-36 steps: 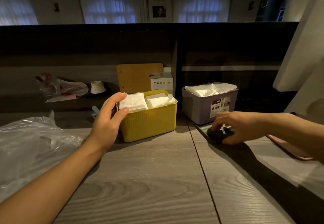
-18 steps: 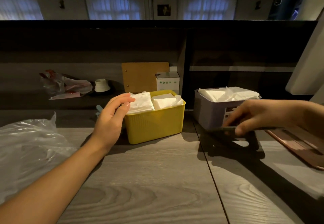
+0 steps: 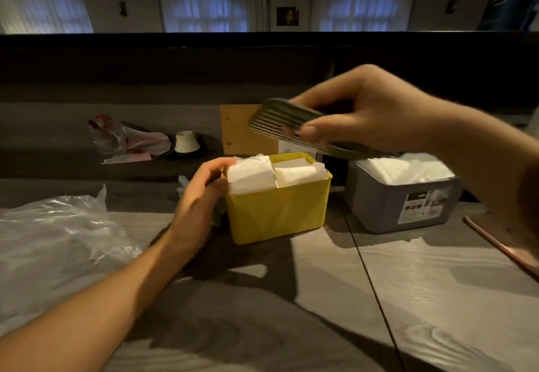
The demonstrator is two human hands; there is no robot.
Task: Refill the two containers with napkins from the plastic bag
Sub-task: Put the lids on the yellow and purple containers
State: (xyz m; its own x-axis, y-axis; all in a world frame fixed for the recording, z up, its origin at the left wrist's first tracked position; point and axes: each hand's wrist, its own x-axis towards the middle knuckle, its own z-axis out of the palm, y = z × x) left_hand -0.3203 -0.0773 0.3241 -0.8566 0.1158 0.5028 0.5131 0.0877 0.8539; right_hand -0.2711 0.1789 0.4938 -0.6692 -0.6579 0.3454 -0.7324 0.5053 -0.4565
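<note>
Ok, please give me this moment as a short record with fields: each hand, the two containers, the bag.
left hand: fingers on the left side of the yellow box, at its rim
right hand: holds a dark ribbed lid in the air above the boxes
yellow box: open, full of white napkins
grey box: open, full of napkins
bag: on the table, left

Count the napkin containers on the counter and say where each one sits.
2. The yellow container stands mid-counter, the left hand against its left side. The grey container stands to its right, partly behind the right hand.
</note>
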